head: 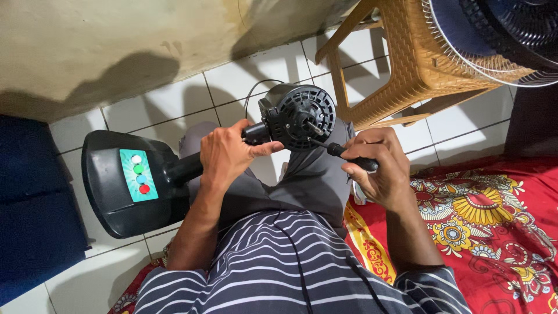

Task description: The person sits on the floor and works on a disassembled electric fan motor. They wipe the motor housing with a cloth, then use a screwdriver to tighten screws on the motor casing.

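Fan motor, black, round, vented, bare shaft, cord attached

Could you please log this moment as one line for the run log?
left hand: grips fan neck | right hand: holds screwdriver, tip at motor housing | fan base: on tiled floor

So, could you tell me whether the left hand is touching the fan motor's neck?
Touching: the head view shows the left hand wrapped around the fan motor's neck.
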